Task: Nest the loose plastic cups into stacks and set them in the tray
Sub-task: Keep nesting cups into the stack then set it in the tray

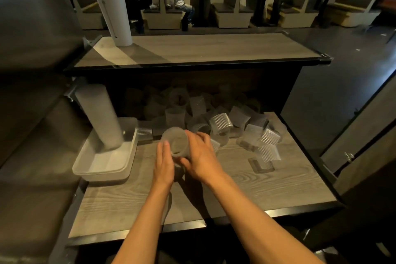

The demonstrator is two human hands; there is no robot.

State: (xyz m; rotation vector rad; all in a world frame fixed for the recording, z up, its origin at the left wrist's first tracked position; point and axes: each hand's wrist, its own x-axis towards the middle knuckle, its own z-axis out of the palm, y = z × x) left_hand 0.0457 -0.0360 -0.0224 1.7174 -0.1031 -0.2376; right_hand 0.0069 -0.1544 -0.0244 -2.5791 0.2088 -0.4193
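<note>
Wood table (257,180): loose cups (220,123) heaped behind hands; right hand (200,156) grips cup (176,142), left hand (164,163) flat against it

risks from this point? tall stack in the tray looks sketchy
1. The tall stack leans in the tray, which overhangs the table edge; adding more could tip it.
2. The cup between left hand and right hand is clear and smooth; it might slip.
3. The loose cups lie close by; a sweeping forearm could scatter them.

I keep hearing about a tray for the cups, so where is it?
The tray sits at the table's left edge, left of the left hand, and a tall stack of nested cups stands in its far end.
</note>
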